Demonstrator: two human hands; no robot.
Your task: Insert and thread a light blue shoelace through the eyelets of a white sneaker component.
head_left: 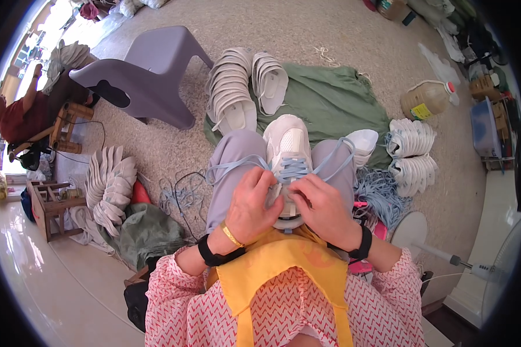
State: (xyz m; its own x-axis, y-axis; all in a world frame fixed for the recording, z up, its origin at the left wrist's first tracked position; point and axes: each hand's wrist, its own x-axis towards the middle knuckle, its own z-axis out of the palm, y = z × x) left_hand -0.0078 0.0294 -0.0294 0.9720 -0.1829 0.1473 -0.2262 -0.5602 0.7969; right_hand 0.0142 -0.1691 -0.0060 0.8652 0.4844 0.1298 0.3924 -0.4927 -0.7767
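A white sneaker [287, 139] rests between my knees, toe pointing away from me. Light blue shoelace [294, 168] crosses its front in several rows, and loose lengths loop out over both thighs. On the left side of the shoe opening, my left hand [249, 203] is closed, with thumb and forefinger at the upper eyelets. My right hand [324, 209] pinches at the opposite edge, by the top rows of lace. The fingers partly cover the tongue and what they grip.
Nested shoe uppers [233, 87] lie on a green cloth [330, 95] ahead. More uppers [412, 156] and a heap of blue laces [382, 194] lie to the right, near a jug [427, 99]. A grey plastic chair [150, 69] stands front left; beyond it a person [26, 113] sits.
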